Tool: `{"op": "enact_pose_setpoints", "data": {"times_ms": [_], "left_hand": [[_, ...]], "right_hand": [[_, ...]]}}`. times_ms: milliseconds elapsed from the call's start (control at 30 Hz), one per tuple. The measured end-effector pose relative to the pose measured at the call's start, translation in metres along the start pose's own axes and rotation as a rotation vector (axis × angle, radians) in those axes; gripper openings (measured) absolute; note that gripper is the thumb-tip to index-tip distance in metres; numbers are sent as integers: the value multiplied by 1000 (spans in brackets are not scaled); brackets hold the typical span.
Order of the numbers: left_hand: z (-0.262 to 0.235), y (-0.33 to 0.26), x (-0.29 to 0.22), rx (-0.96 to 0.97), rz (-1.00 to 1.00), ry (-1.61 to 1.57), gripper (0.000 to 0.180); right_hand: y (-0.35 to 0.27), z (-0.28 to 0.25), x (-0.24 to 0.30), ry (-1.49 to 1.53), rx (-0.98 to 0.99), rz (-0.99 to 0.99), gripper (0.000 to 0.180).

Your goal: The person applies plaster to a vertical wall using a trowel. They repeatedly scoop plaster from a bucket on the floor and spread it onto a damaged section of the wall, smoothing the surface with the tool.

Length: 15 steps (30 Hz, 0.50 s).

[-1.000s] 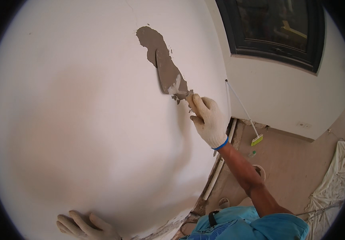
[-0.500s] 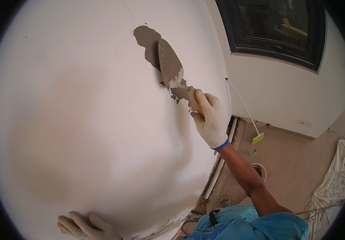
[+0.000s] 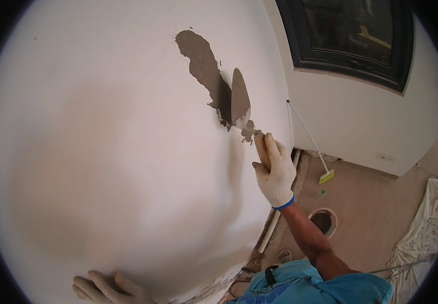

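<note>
My right hand [image 3: 274,169], in a white knit glove, grips the wooden handle of a trowel [image 3: 240,101]. The trowel's pointed metal blade stands edge-on beside a patch of grey plaster [image 3: 201,63] smeared on the white wall [image 3: 102,152], its tip pointing up. Wet plaster clings near the blade's heel. My left hand [image 3: 107,289], also gloved, lies flat against the wall low down with fingers spread, holding nothing.
A dark-framed window [image 3: 356,38] sits in the adjoining wall at upper right. A white-handled broom [image 3: 310,142] leans in the corner. On the brown floor are a round hole [image 3: 323,221], a white pipe [image 3: 277,213] along the wall base, and a crumpled white sheet [image 3: 427,228].
The trowel has lifted off the plaster patch and turned from flat on the wall to edge-on; my right hand has shifted slightly down. My left hand stays on the wall.
</note>
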<state>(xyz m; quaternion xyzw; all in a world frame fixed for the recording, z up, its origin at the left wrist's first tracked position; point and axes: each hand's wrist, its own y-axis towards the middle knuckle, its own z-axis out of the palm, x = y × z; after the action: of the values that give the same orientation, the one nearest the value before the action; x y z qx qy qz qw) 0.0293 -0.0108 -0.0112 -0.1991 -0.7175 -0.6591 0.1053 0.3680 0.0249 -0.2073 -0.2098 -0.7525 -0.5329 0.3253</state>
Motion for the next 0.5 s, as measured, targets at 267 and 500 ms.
{"op": "enact_pose_setpoints", "data": {"times_ms": [267,500], "left_hand": [[-3,-2,3,27,-13,-7,26],[-3,-6,8,27,4,-12,50]], "right_hand": [[36,-7,41,13,75,4,83],[42,-2,54,-22,75,-26,83]]}}
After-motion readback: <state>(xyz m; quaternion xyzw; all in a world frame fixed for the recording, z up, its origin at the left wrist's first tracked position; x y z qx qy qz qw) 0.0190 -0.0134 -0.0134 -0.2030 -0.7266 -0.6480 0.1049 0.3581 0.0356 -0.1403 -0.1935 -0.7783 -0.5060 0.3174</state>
